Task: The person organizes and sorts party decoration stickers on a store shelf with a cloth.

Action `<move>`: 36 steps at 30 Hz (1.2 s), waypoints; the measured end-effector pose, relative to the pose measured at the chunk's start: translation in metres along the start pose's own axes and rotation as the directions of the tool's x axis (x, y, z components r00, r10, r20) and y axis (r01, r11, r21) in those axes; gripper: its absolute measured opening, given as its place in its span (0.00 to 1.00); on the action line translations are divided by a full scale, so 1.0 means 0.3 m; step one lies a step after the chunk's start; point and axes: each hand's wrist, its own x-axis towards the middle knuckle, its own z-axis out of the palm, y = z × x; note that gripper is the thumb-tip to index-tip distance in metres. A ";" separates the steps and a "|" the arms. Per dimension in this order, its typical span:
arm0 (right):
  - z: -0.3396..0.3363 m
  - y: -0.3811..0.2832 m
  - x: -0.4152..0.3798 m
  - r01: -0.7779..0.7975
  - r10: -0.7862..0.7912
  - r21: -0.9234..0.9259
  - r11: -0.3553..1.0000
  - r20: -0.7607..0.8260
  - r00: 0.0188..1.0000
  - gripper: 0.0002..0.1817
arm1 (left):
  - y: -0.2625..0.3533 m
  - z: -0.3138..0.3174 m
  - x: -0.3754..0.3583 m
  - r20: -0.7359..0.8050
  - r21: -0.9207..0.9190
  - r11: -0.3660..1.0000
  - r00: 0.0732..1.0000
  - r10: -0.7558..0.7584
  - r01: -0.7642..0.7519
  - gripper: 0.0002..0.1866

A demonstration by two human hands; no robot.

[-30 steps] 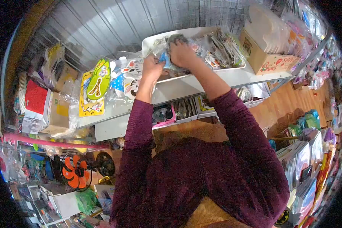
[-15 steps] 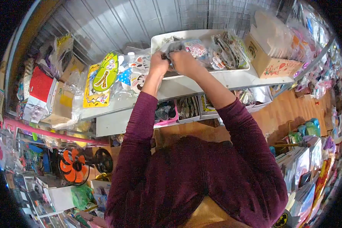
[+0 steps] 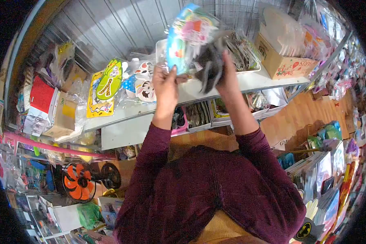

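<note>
My left hand (image 3: pixel 166 83) pinches the lower edge of a light blue plastic-wrapped packet (image 3: pixel 191 34) with a pink and red print, lifted above the shelf and blurred. On its right, my right hand (image 3: pixel 228 75) grips a dark, blurred bundle (image 3: pixel 209 65), which overlaps the packet's lower right part. Behind both hands lies a white tray (image 3: pixel 254 68) holding wrapped packets (image 3: pixel 240 51) at its right side. Left of my left hand, animal-face cutouts (image 3: pixel 145 87) and a green and yellow cutout (image 3: pixel 110 81) rest on the shelf.
A cardboard box (image 3: pixel 286 65) of clear packets stands at the shelf's right. Further boxes (image 3: pixel 63 116) stand at the left. Below the white shelf (image 3: pixel 191 96) are open bins (image 3: pixel 199 116). An orange-bladed fan (image 3: pixel 78 183) is at lower left.
My hands have moved apart. The blue packet has come up out of the tray in my left hand, and the dark bundle has shifted right with my right hand.
</note>
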 end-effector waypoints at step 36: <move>-0.228 -0.042 0.187 0.507 -0.761 -0.829 0.235 0.168 0.627 0.10 | 0.282 -0.243 -0.074 -0.070 0.998 0.035 0.841 0.537 0.061 0.23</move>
